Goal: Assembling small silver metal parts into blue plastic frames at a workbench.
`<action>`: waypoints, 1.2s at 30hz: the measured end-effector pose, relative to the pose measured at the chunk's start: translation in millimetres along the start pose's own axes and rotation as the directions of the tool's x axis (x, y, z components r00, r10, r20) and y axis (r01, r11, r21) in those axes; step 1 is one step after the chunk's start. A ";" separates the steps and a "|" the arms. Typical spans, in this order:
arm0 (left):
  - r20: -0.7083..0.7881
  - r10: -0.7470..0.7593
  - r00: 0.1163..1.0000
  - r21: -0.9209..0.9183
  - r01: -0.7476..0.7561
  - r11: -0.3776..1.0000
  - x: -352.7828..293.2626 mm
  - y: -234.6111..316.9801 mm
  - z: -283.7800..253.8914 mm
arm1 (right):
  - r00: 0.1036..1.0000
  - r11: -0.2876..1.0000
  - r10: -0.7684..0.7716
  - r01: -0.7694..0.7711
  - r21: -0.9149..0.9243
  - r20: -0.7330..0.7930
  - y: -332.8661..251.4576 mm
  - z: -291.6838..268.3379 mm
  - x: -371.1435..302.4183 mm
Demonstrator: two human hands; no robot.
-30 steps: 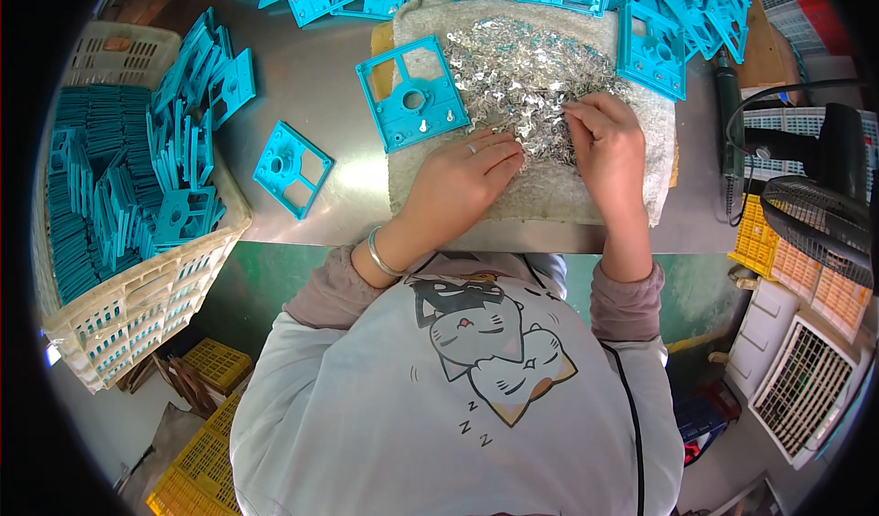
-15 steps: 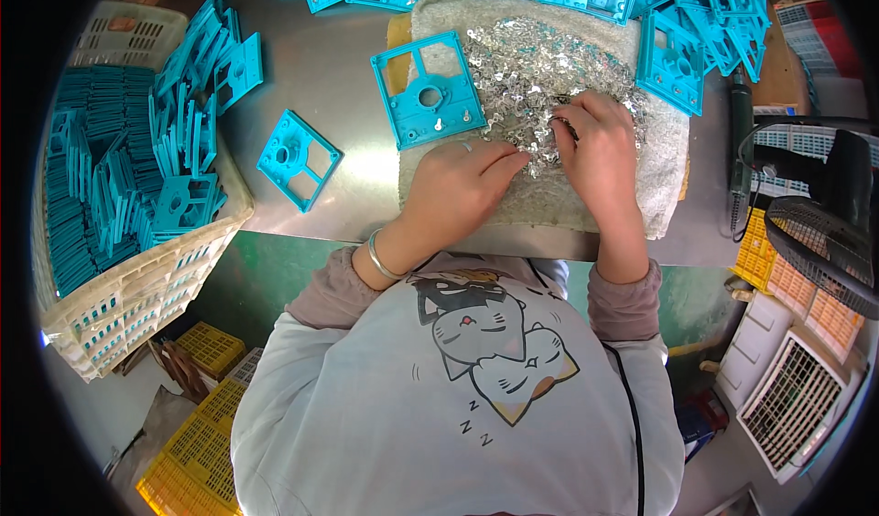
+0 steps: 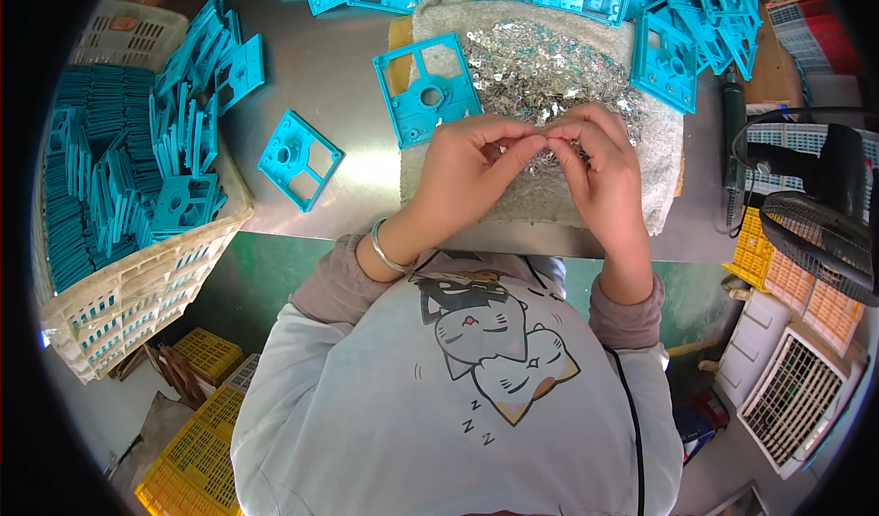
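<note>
Pinching together, the left hand [image 3: 472, 163] and right hand [image 3: 600, 163] now meet fingertip to fingertip, lifted off the silvery metal clips [image 3: 540, 72] they were sorting earlier, gripping one small clip between them. The pile lies on the grey towel [image 3: 522, 200]; bare towel remains toward its near edge.

We see small metal clips [image 3: 540, 76]: shiny silver, heaped on towel [image 3: 531, 200], rough matt greyish cloth. Teal frame [image 3: 427, 90] and loose frame [image 3: 299, 159]: moulded plastic, smooth, slight sheen. Table [image 3: 352, 76]: brushed metal, glossy glare. Crate [image 3: 137, 287]: cream plastic lattice, matt. Bangle [image 3: 385, 250]: polished metal. Our shirt [image 3: 439, 406]: soft matt cloth.
</note>
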State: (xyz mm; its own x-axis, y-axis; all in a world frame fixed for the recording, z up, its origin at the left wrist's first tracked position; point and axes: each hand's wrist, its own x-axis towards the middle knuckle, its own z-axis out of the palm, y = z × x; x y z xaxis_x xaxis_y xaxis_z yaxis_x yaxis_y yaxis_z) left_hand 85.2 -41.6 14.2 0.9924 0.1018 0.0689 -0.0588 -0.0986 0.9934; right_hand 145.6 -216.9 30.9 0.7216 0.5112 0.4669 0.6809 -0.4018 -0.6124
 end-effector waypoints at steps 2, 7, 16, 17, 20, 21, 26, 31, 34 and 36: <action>0.042 -0.102 0.994 -0.098 0.106 0.990 0.3 1.5 -1.2 | 1.000 0.999 -0.025 0.025 -0.034 -0.010 -7.9 -4.0 1.6; 0.161 -0.219 0.962 -0.374 0.265 0.889 0.3 5.5 -5.1 | 1.000 1.000 -0.013 0.013 -0.010 -0.023 -14.2 -8.7 -2.2; 0.160 -0.040 0.986 -0.459 0.110 0.882 -7.7 10.6 -4.2 | 0.981 0.982 0.028 0.009 0.188 -0.191 -27.7 -13.0 -7.9; 0.154 0.012 0.988 -0.473 0.064 0.879 -7.9 10.3 -3.7 | 0.976 0.988 -0.043 0.074 0.136 -0.214 -28.0 -13.8 -7.4; 0.151 0.089 0.984 -0.482 -0.005 0.876 -7.7 11.3 -4.3 | 0.961 0.987 -0.141 0.156 0.048 -0.239 -32.5 -16.4 -6.2; 0.154 0.115 0.981 -0.479 -0.027 0.877 -7.8 11.7 -4.8 | 0.955 0.985 -0.166 0.174 0.014 -0.244 -33.7 -16.7 -6.1; 0.156 0.059 0.986 -0.429 0.014 0.903 -11.4 5.9 -7.7 | 0.949 0.965 -0.262 0.253 -0.071 -0.174 -30.2 -14.8 -5.5; 0.165 -0.077 0.983 -0.337 0.130 0.933 -18.6 -5.0 -10.3 | 0.972 0.975 -0.219 0.216 -0.046 -0.080 -18.7 -3.0 -14.4; 0.114 -0.014 0.993 -0.181 0.034 0.983 -20.5 -5.9 -12.4 | 0.992 0.991 -0.122 0.123 0.044 -0.027 -11.5 5.5 -20.5; 0.125 0.057 0.991 0.131 -0.074 0.989 -20.0 -1.6 -17.5 | 0.999 0.986 0.023 -0.029 0.162 0.040 -8.7 10.5 -22.5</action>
State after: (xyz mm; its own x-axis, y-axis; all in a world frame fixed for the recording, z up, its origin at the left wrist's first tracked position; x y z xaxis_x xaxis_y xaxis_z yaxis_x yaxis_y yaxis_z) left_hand 63.6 -26.1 12.8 0.9931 -0.0281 0.1138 -0.1172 -0.2343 0.9651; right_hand 122.2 -216.9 19.0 0.7312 0.5318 0.4272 0.6305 -0.2879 -0.7208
